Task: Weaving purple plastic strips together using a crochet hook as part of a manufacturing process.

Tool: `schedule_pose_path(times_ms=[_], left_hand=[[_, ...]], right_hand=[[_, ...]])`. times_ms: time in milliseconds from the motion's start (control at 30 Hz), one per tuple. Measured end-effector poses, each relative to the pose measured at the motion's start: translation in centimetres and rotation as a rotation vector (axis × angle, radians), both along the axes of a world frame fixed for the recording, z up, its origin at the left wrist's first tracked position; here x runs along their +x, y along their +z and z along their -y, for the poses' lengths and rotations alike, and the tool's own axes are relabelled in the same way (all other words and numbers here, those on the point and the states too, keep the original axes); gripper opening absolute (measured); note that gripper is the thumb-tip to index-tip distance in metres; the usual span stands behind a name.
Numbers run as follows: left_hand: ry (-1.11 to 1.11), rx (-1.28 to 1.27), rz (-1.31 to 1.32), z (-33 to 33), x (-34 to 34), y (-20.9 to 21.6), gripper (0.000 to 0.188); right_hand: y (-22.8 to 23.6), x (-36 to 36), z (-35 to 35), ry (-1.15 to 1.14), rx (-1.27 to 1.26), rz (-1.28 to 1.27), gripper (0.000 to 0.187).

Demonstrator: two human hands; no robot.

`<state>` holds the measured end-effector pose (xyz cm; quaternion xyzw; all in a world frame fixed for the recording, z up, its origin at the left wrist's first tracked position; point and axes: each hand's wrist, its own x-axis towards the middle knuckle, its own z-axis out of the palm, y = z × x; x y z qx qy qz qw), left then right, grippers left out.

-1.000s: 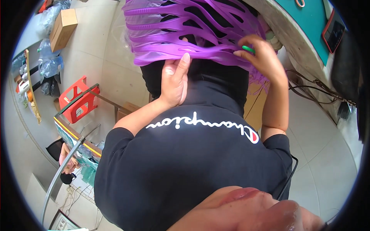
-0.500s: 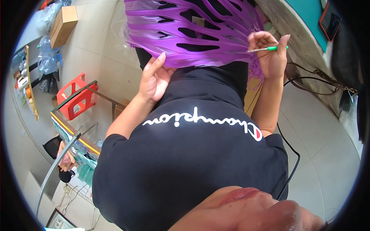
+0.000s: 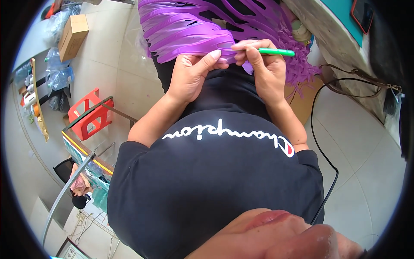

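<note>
The right hand [image 3: 269, 71] is curled in a pencil-like grasp around a green-handled tool [image 3: 277, 52], whose thin metal shaft [image 3: 242, 50] points left across the near edge of a purple sheet [image 3: 189, 26] of strap-like bands and gaps. The left hand [image 3: 189, 77] pinches that same near edge between thumb and fingers, just beside the tool's tip. Fingers and purple bands crowd together here, so whether the tip touches the material, and whether it is a blade or a pick, I cannot fairly tell. The purple sheet lies over the wearer's black trousers [image 3: 215, 86], its bands fanning away to the left and far side. A few risks seem plausible: with the left fingertips so near the shaft, a slip of the tool could nick them; a push too hard or off line could tear or score a band; and since the sheet rests loosely on the lap, a shift of the knees or a weak pinch could let it slide and misplace the point. To the right of the sheet hangs a tangle of purple shreds [image 3: 298, 64], which might snag the tool or the right hand. Farther right of the sheet, a phone [image 3: 362, 15] lies by a teal mat [image 3: 343, 15] on the worktop [image 3: 330, 32]; well left of it stand a cardboard box [image 3: 73, 36] and a red stool [image 3: 90, 115].
</note>
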<state>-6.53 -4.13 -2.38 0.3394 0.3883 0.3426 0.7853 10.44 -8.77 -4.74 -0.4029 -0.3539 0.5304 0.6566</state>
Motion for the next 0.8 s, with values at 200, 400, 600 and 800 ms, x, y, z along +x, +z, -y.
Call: schedule_pose_path(times_ms=[200, 400, 600, 800], left_hand=[[0.008, 0.059, -0.026, -0.4, 0.0, -0.1, 0.022], [0.01, 0.081, -0.024, -0.4, -0.1, -0.5, 0.021], [0.042, 0.102, -0.037, -0.3, 0.1, -0.9, 0.019], [0.024, 0.039, -0.039, -0.8, -0.5, -0.3, 0.016]], right_hand=[[-0.1, -0.5, -1.2, -0.008, -0.051, 0.062, 0.016], [0.3, -1.3, -1.2, -0.049, -0.045, 0.132, 0.012], [0.2, -1.3, -1.7, -0.225, 0.498, 1.035, 0.013], [-0.8, -0.6, -1.9, -0.3, 0.503, 0.977, 0.013]])
